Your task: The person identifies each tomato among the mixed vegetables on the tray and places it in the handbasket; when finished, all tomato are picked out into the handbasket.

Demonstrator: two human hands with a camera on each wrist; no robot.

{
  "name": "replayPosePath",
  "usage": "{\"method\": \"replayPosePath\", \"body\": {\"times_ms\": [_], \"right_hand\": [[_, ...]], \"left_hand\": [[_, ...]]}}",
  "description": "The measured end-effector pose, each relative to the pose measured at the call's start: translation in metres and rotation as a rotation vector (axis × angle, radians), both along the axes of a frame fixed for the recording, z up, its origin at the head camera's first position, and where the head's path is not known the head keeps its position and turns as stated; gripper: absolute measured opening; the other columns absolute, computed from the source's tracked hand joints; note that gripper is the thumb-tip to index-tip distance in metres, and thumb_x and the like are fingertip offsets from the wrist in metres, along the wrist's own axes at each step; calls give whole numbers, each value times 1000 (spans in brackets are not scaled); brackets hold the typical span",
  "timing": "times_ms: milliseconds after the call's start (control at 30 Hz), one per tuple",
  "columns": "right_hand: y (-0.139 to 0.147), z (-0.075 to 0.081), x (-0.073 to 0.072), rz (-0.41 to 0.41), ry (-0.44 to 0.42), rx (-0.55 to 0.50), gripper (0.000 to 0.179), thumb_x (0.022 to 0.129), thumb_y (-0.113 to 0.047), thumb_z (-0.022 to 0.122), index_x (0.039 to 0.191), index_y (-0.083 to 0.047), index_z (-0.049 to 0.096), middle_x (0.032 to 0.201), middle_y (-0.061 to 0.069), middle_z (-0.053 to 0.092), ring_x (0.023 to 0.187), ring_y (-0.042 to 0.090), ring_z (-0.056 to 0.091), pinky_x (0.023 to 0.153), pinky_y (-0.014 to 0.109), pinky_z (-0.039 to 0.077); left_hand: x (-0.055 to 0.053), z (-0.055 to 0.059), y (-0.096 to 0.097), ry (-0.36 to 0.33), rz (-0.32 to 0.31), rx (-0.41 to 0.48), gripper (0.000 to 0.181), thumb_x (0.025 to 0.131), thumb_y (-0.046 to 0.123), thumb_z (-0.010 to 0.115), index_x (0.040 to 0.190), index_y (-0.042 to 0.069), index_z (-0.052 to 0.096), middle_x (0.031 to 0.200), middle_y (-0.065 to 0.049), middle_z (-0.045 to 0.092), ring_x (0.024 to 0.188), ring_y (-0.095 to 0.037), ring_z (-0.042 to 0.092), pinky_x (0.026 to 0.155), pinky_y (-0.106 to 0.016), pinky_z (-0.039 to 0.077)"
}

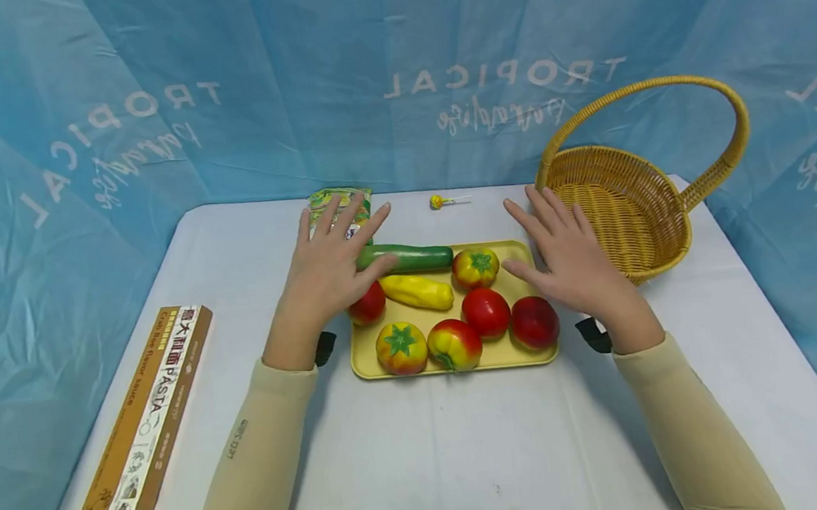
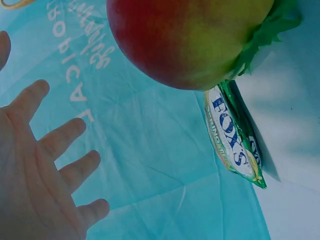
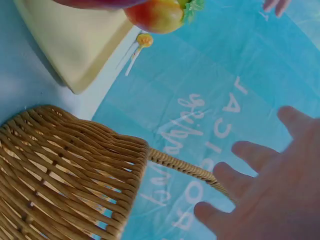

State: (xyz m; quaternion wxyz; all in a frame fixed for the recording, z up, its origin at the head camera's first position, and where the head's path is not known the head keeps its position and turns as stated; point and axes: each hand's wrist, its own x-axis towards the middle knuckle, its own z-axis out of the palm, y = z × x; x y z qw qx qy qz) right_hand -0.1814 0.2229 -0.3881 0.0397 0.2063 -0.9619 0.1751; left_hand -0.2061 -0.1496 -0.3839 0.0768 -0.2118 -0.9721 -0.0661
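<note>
Sleeves (image 1: 243, 460) flanking a desk (image 1: 428, 458): handling seemingly yet to begin, everything remaining

Woven wicker basket (image 1: 605, 224) is standing right of the flat yellow tray (image 1: 364, 345). Left hand (image 1: 327, 267) and right hand (image 1: 571, 260) are hovering near the tray's ends, fingers spreading straight and wide, gripping nothing. Smooth, long cucumber (image 1: 412, 258) and glossy, rounded fruit (image 1: 485, 313) are lying on the tray, a lollipop (image 1: 436, 201) behind.

One basket (image 1: 607, 223), apparently six round fruits (image 1: 486, 313)

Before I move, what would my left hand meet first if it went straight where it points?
Probably the green packet, partly behind your left hand in the head view. Height is unclear, so the hand might pass above, towards the blue curtain.
</note>
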Motion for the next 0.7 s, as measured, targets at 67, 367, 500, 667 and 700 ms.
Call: {"method": "replayPosePath", "body": {"times_ms": [67,367,500,667,700], "right_hand": [[3,2,-1,5,8,-72,83,103,-59,55,171,-30,18,181,10,10,167,39,8,130,72,9],[22,1,8,66,-62,-483,74,102,-26,68,166,-28,33,174,5,32,162,30,28,131,59,27],[30,-4,15,157,-120,-653,76,98,-5,68,165,-20,35,170,8,39,156,15,39,128,29,33],[37,-16,23,250,-253,-754,84,93,5,68,166,-15,31,171,6,39,154,-1,36,124,12,30],[38,-20,25,259,-283,-753,85,92,5,68,166,-16,31,171,5,39,154,-3,36,124,11,29]], "left_hand": [[0,1,-3,-9,9,23,75,102,74,40,168,44,19,180,-2,19,166,-37,16,132,-70,8],[2,2,-26,-145,84,292,66,105,59,51,166,40,32,167,-9,44,151,-38,45,121,-70,36],[1,-2,-36,-274,130,426,59,107,57,50,162,40,38,147,-10,63,130,-33,63,105,-61,53],[-4,-15,-51,-422,151,514,55,108,51,51,159,31,43,122,-13,73,101,-31,73,85,-44,60],[-6,-19,-54,-457,150,537,54,108,50,52,158,29,44,120,-14,74,98,-31,74,83,-43,61]]}}
